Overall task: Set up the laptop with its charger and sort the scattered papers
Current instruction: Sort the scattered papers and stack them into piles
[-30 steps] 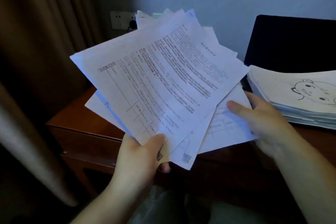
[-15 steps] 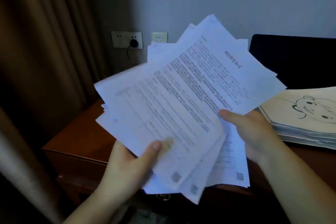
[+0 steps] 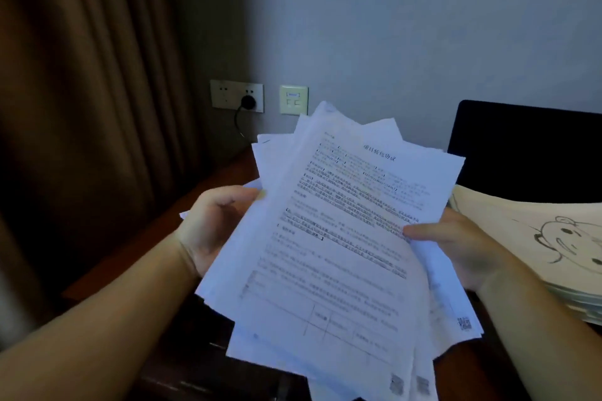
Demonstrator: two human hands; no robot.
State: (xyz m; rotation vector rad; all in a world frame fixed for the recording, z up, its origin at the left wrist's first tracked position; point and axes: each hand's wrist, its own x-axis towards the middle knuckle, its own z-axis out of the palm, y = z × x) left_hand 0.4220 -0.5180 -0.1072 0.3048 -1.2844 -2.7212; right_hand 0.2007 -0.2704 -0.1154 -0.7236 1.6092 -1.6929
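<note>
A loose sheaf of white printed papers (image 3: 338,238) is held up in front of me, its sheets fanned and uneven. My left hand (image 3: 211,228) grips the sheaf's left edge, fingers curled behind it. My right hand (image 3: 456,247) holds the right edge, thumb pressed on the top sheet. The dark laptop screen (image 3: 527,150) stands open at the right, behind a thick stack of paper (image 3: 521,221) topped by a bear drawing. A black charger plug (image 3: 248,101) sits in the wall socket, its cable hanging down.
The dark wooden desk (image 3: 182,225) runs below the papers, its left edge near a brown curtain (image 3: 88,107). A second wall plate (image 3: 293,100) is beside the socket. The blue-grey wall fills the back.
My left hand shifted from the sheaf's bottom edge to its left side. The papers turned more upright and drew closer together. The view tilted up.
</note>
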